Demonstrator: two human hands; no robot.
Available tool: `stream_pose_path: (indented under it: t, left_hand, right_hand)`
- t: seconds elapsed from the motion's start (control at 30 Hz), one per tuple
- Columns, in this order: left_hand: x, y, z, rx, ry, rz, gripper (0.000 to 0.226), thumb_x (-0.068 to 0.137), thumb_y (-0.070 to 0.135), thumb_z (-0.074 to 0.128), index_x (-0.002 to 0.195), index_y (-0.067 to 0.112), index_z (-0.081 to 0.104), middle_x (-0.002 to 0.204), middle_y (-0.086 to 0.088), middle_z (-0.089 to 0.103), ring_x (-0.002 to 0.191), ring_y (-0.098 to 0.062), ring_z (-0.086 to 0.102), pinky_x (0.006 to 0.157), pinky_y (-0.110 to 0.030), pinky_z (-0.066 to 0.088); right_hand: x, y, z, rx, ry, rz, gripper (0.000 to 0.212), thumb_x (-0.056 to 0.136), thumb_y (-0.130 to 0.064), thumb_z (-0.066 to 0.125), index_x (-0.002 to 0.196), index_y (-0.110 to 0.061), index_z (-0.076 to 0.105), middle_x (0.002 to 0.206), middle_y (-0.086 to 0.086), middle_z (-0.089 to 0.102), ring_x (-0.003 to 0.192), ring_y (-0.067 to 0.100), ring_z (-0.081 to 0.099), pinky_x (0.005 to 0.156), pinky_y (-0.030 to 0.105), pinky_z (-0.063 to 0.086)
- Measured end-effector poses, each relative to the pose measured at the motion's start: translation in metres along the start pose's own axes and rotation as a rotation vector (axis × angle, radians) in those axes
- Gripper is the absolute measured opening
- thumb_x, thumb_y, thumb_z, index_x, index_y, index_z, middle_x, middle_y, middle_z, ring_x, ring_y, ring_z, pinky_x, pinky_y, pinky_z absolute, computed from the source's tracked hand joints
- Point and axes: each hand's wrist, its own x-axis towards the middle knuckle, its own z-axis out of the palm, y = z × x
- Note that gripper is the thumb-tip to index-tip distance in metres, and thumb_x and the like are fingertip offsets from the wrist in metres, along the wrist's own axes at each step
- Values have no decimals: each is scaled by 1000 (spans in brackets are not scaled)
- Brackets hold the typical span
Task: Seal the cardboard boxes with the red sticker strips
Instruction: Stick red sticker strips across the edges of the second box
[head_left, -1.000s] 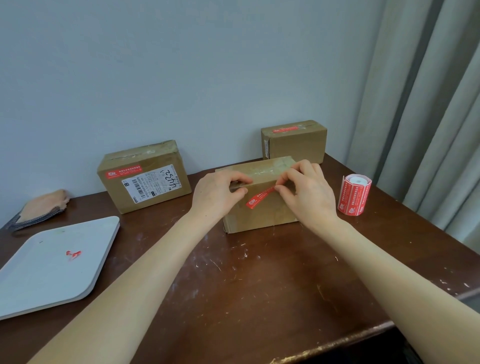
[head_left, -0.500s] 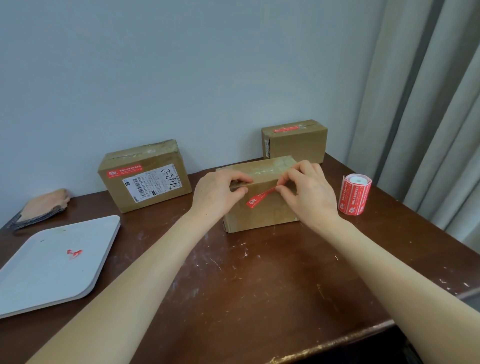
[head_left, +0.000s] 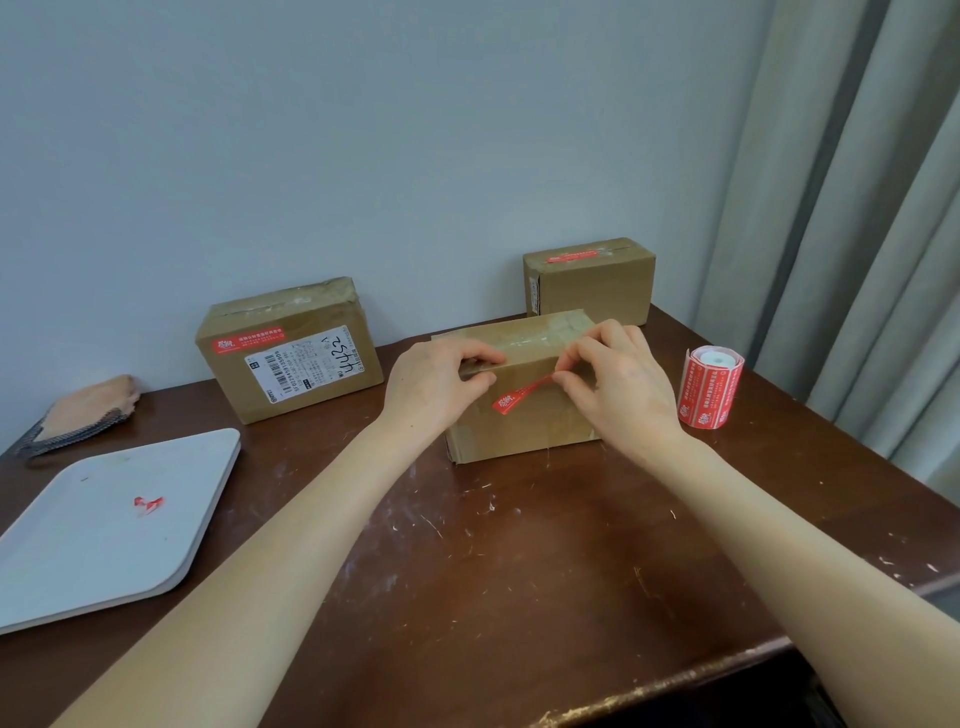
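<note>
Nearest the camera, two bare forearms reach forward over the scratched dark brown wooden table (head_left: 519, 571), and a flat white plastic tray (head_left: 62, 561) with a scrap of red backing on it lies off to the left. Beyond them sits the middle brown cardboard box (head_left: 524, 431), long side facing the person. The left hand (head_left: 431, 389) rests on the box's near top edge with thumb and fingers closed over it, steadying the box. The right hand (head_left: 623, 384) pinches one end of a narrow red sticker strip (head_left: 519, 397) between thumb and forefinger; the strip runs from those fingertips down and to the left across the front face, its free printed end hanging just below the left thumb. Whether that lower end is already stuck to the cardboard or only lies against it cannot quite be told from this angle. The strip's long axis slants rather than crossing the top seam squarely, so the coming move likely turns on the right hand carrying its end up and over the edge. Just right of the box stands the red roll of sticker strips (head_left: 709, 389), upright. Farther back, a labelled cardboard box (head_left: 291, 353) on the left and a smaller cardboard box (head_left: 592, 283) against the wall each already carry a red strip
</note>
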Motion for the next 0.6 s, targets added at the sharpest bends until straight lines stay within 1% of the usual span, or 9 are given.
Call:
stream_pose_path:
  t: [0.1, 0.23, 0.37, 0.5, 0.53, 0.6]
  left_hand:
    - [0, 0, 0, 3, -3, 2, 23, 85, 28, 65, 105, 38, 69, 107, 18, 68, 103, -4, 58, 80, -18, 40]
    - [0, 0, -1, -8, -4, 1, 23, 85, 28, 65, 105, 38, 69, 107, 17, 68, 102, -4, 59, 81, -18, 40]
    - [0, 2, -2, -10, 0, 2, 23, 85, 27, 65, 106, 37, 69, 108, 17, 68, 103, -3, 58, 82, -18, 41]
    - [-1, 2, -1, -8, -3, 0, 24, 85, 27, 65, 106, 37, 69, 108, 16, 68, 103, -4, 59, 82, -18, 42]
    - [-1, 2, -1, -11, -3, 0, 24, 85, 27, 65, 106, 37, 69, 108, 16, 68, 103, -4, 59, 82, -18, 42]
    - [-1, 2, -1, -13, -3, -2, 24, 85, 27, 65, 106, 37, 69, 108, 16, 68, 103, -4, 59, 82, -18, 42]
  right_hand:
    - [0, -1, -1, 8, -8, 5, 12, 89, -30, 63, 90, -18, 67, 101, -2, 53, 106, 17, 44, 73, 35, 48]
    - [0, 0, -3, 31, -2, 10, 12, 90, -28, 62, 91, -17, 66, 101, -2, 53, 104, 16, 44, 72, 35, 48]
    - [1, 2, -5, 15, -18, -4, 12, 89, -29, 64, 93, -18, 64, 102, -3, 53, 103, 15, 45, 73, 29, 45]
    - [1, 0, -6, 72, -34, 38, 35, 81, -38, 71, 112, -23, 62, 107, -4, 53, 105, 12, 45, 78, 26, 44]
    - [0, -1, -5, 57, -33, 28, 38, 81, -39, 71, 115, -25, 62, 107, -4, 53, 106, 13, 44, 78, 26, 44]
    - [0, -2, -3, 29, -14, 20, 36, 82, -39, 70, 116, -27, 65, 105, -3, 54, 106, 15, 44, 76, 29, 46]
